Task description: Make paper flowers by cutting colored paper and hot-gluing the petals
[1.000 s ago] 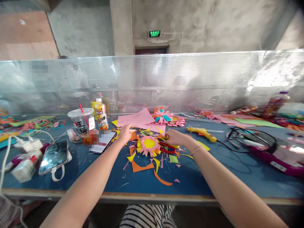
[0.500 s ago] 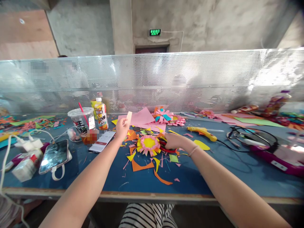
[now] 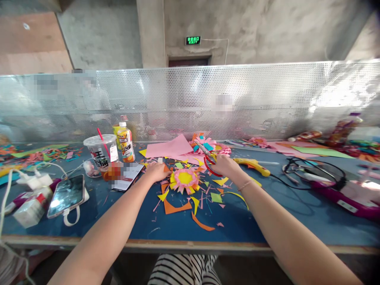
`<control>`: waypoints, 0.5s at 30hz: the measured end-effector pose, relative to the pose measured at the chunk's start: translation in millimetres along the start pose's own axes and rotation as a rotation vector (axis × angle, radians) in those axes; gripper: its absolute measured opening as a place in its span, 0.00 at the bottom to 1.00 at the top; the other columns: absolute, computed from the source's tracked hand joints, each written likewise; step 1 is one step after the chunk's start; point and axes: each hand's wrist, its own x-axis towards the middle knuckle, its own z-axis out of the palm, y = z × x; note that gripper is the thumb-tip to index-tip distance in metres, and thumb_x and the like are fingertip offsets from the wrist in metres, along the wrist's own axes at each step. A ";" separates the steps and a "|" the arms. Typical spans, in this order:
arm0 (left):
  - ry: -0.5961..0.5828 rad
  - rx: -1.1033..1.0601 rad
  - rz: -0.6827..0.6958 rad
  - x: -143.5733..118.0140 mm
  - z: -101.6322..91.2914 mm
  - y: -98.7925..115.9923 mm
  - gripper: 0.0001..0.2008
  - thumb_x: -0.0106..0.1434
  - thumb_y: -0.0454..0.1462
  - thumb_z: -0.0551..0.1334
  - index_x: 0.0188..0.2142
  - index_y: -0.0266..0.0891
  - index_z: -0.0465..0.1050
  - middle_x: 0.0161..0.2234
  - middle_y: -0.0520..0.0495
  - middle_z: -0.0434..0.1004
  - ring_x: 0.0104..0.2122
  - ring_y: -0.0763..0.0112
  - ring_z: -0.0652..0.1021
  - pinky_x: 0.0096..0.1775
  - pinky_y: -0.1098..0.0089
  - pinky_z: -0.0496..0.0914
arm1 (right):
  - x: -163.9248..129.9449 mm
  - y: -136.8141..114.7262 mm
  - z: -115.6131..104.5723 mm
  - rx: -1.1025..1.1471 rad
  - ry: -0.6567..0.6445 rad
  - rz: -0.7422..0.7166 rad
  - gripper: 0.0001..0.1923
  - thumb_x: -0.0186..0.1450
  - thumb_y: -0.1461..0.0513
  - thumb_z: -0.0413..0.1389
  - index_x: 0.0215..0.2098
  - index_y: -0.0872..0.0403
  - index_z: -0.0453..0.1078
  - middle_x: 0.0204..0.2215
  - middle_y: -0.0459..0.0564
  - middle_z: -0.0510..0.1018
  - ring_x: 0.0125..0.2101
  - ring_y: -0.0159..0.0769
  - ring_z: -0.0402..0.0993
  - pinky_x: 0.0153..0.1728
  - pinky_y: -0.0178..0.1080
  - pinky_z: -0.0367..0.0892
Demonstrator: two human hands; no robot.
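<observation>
Much bare table toward the near edge, left hand flat on paper scraps, right hand closed around red scissors.

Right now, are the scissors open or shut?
Open: the scissors' blades spread apart above the right hand.

Counts: two hands, left hand and right hand. One pair of red scissors. One pink-and-yellow paper flower in front, at least two more paper flowers behind it. One plastic cup with straw. One juice bottle. One yellow glue gun. Two phones: one phone, a second phone. Paper scraps: too many to count.
</observation>
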 end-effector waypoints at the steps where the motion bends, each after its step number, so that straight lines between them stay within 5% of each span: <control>1: 0.008 0.012 -0.022 -0.3 -0.2 -0.2 0.19 0.48 0.52 0.61 0.32 0.41 0.71 0.41 0.37 0.74 0.47 0.49 0.70 0.48 0.58 0.60 | 1.6 -0.5 2.1 -0.001 -0.005 -0.019 0.16 0.58 0.58 0.49 0.38 0.61 0.67 0.36 0.62 0.74 0.36 0.43 0.72 0.29 0.34 0.61; 7: 0.069 -0.034 -0.064 -2.2 -0.8 -0.9 0.19 0.49 0.52 0.60 0.31 0.40 0.70 0.39 0.35 0.74 0.46 0.46 0.70 0.49 0.52 0.57 | 4.4 -1.8 10.0 0.023 0.069 -0.111 0.25 0.63 0.47 0.42 0.44 0.58 0.65 0.36 0.62 0.73 0.36 0.45 0.70 0.34 0.39 0.61; 15: 0.098 0.015 0.014 -2.6 -6.4 1.0 0.09 0.58 0.36 0.54 0.27 0.38 0.72 0.32 0.38 0.76 0.40 0.56 0.74 0.52 0.53 0.54 | -5.6 -10.6 3.4 0.018 0.085 -0.325 0.19 0.64 0.54 0.44 0.47 0.56 0.65 0.39 0.63 0.68 0.38 0.45 0.66 0.37 0.41 0.58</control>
